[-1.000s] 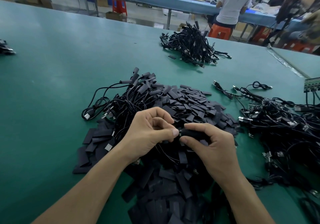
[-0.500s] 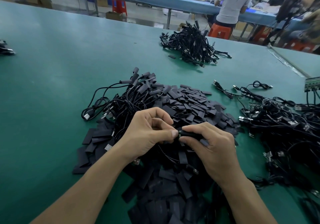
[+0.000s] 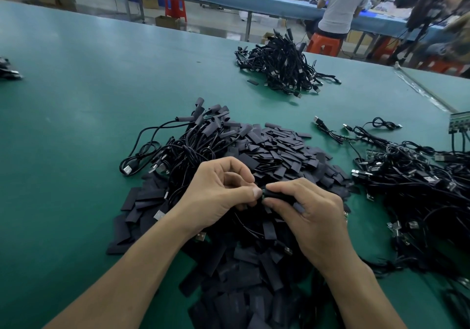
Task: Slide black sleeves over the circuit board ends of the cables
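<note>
Head view. Left hand point(image 3: 218, 196) is curled, thumb and forefinger pinching the cable's board end, which is mostly hidden. Right hand point(image 3: 310, 216) pinches a short matte black tubular sleeve point(image 3: 278, 194), its mouth touching the left thumb tip. Both hands are above the heap of flat, limp black sleeve pieces point(image 3: 279, 150) on the matte green table point(image 3: 76, 125).

Risk: the soft, flattened mouth may snag a board corner and buckle, and forcing it could kink the thin wire.

Tangled black cables point(image 3: 419, 188) lie to the right.

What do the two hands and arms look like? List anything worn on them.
The left hand and right hand are bare, with no gloves. The left forearm and right forearm are uncovered down to the frame edge: no sleeves, watch or wristband in view.
</note>
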Demonstrator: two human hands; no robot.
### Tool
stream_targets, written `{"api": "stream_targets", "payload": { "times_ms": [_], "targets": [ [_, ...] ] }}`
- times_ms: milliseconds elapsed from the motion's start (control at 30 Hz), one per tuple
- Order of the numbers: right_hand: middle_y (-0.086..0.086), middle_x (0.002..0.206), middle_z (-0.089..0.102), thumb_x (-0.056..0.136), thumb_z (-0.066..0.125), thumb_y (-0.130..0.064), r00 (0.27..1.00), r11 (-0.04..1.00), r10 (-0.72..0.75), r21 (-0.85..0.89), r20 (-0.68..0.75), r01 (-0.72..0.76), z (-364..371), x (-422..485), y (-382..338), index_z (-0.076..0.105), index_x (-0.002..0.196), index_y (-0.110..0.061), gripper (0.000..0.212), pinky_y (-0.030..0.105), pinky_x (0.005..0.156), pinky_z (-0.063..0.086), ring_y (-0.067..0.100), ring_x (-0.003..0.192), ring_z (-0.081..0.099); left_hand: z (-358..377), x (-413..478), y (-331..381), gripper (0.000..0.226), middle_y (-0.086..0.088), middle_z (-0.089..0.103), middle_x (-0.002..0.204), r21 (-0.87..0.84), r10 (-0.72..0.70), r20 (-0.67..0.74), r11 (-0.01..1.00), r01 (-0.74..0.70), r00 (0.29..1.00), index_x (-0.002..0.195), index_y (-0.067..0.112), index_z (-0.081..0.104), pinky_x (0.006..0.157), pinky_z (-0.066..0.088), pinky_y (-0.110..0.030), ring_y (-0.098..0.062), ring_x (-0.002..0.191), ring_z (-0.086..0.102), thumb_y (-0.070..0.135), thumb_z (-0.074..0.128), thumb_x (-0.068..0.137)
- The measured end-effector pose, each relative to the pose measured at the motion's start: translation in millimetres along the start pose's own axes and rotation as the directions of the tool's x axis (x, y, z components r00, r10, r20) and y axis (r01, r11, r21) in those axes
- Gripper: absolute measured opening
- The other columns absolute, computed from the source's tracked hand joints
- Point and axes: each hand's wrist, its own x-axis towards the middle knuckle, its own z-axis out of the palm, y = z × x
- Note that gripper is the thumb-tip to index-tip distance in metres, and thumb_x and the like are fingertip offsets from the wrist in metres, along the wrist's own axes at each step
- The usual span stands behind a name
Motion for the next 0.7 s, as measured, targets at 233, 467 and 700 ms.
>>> {"api": "stream_targets", "payload": {
  "times_ms": [233, 467, 700],
  "targets": [
    [-0.008, 0.093, 0.069, 0.083, 0.073, -0.023, 0.998, 0.997, -0.035, -0.065, 0.043, 0.038, -1.1, 2.4, -1.5, 0.074, 0.099, -0.01, 0.02, 0.017, 0.08, 0.049, 0.006, 0.088, 0.062, 0.8, 0.7, -1.8, 0.022, -0.012, 0.068, 0.064, 0.015, 0.03, -0.007, 0.999, -0.03, 1.0, 0.078, 0.006, 0.062, 0.054, 0.054, -0.022, -0.018, 0.057, 0.066, -0.012, 0.075, 0.078],
    [-0.013, 0.092, 0.068, 0.081, 0.075, -0.026, 0.996, 0.998, 0.057, -0.014, 0.071, -0.056, 1.1, 2.8, -0.7, 0.076, 0.099, -0.014, 0.022, 0.01, 0.08, 0.047, -0.001, 0.086, 0.063, 0.8, -1.1, 0.4, 0.015, -0.004, 0.068, 0.062, 0.001, 0.001, 0.026, 1.0, -0.001, 1.0, 0.084, 0.003, 0.064, 0.058, 0.055, -0.021, -0.014, 0.059, 0.067, -0.008, 0.073, 0.081],
    [-0.01, 0.098, 0.07, 0.081, 0.08, -0.028, 0.991, 0.991, 0.135, 0.011, -0.002, -0.135, 0.8, 1.1, -6.4, 0.073, 0.111, -0.019, 0.033, 0.014, 0.082, 0.05, 0.0, 0.092, 0.065, 1.5, -0.8, 0.0, 0.017, -0.007, 0.07, 0.064, -0.017, -0.002, -0.01, 1.0, 0.002, 1.0, 0.084, 0.005, 0.063, 0.057, 0.055, -0.022, -0.015, 0.059, 0.069, -0.008, 0.074, 0.081]
  ]
}}
